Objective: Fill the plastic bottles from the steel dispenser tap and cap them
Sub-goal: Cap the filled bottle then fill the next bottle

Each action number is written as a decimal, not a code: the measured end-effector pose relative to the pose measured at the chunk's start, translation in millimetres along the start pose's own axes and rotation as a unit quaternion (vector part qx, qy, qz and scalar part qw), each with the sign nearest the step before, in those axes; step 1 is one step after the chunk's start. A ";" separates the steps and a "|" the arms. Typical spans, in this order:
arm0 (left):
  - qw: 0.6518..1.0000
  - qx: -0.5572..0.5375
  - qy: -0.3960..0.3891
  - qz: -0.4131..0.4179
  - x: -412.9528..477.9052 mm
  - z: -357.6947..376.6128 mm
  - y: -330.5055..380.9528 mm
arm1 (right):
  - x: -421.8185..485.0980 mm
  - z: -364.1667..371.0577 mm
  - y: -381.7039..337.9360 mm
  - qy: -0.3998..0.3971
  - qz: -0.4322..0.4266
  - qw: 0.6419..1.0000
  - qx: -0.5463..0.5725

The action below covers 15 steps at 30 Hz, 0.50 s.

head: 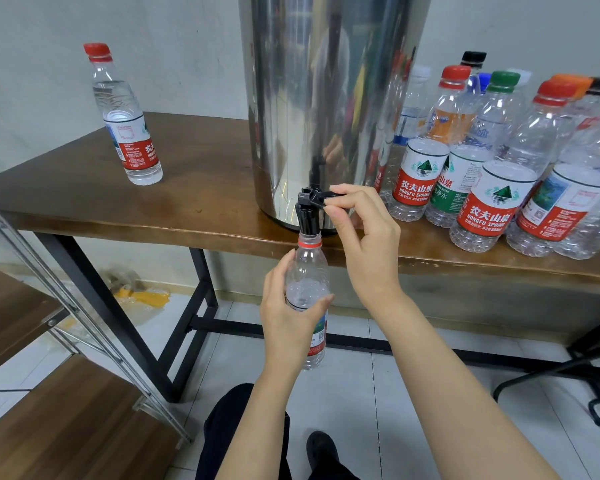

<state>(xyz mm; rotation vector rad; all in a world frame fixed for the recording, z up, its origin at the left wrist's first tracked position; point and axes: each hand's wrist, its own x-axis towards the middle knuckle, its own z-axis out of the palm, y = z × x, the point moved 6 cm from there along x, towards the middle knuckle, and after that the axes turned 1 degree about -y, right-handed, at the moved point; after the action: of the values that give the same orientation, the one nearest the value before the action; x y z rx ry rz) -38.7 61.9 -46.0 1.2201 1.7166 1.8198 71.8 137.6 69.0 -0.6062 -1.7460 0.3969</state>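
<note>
holding an uncapped bottle (pixel 307 268) upright in the left grip (pixel 284 320), fingers and thumb curled round its middle, out in front of the counter and below its edge. mouth with the red neck ring right up at the spout of the black tap (pixel 308 216). partly filled, bubbles showing about level with the thumb. pinching the tap's lever (pixel 317 195) with the right grip (pixel 364 237), thumb and forefinger clamped on its end. behind the tap, a tall shiny steel dispenser (pixel 326 98) at the front edge of the wooden counter (pixel 205 195). well off to the left on the counter, a lone bottle (pixel 127 126), red-capped, upright, seemingly full. crowded just right of the dispenser, a cluster of bottles (pixel 492 188) with red, green, black, blue and orange caps, looking empty. underneath, pale floor tiles (pixel 361 393).
</note>
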 end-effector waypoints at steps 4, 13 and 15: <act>1.000 -0.006 0.001 -0.001 -0.1 -0.2 -0.2 | 0.0 0.2 -0.5 0.001 -0.001 1.000 0.001; 1.000 0.002 0.005 0.000 -0.3 0.4 0.5 | -0.4 0.5 -0.3 -0.003 0.000 1.000 0.003; 1.000 -0.002 0.005 -0.001 -0.2 0.3 -0.4 | -0.4 0.7 -0.4 -0.002 0.001 1.000 0.005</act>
<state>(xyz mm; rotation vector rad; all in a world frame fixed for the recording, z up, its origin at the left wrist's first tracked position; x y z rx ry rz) -38.5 62.0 -46.5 1.2082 1.7187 1.8305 71.1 137.1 68.7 -0.6014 -1.7473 0.4085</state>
